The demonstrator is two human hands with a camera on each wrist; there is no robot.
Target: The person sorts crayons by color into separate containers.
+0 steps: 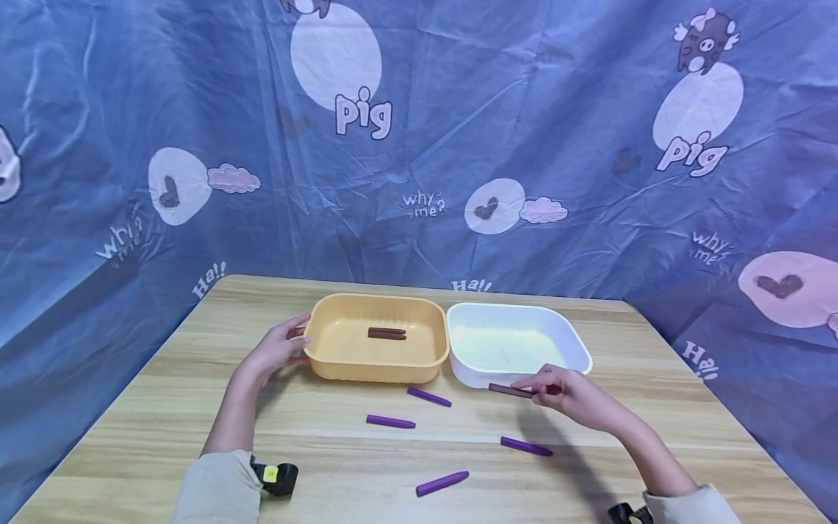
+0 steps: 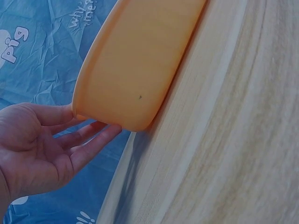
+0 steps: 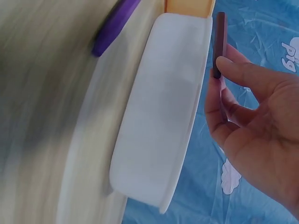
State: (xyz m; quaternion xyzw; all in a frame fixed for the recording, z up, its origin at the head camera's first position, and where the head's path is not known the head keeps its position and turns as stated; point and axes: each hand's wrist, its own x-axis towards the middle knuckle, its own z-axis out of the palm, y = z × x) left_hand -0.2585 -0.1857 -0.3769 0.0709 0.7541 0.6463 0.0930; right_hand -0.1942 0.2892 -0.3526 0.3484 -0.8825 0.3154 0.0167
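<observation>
My right hand (image 1: 572, 397) pinches a brown crayon (image 1: 509, 391) between thumb and fingers, just above the front rim of the white bin (image 1: 468, 375). The right wrist view shows this crayon (image 3: 220, 44) held by one end, apart from the bin. My left hand (image 1: 278, 351) touches the left end of the yellow-orange bin (image 1: 373, 372). In the left wrist view its extended fingers (image 2: 96, 144) rest against that end wall. Two brown crayons (image 1: 386, 334) lie side by side inside the yellow-orange bin.
Several purple crayons lie on the wooden table (image 1: 314, 451) before the bins: one (image 1: 429, 397) close by, another (image 1: 390, 421) left, one (image 1: 526, 446) right, one (image 1: 442, 483) nearest me. The bins stand side by side. A blue printed cloth (image 1: 406, 240) hangs behind.
</observation>
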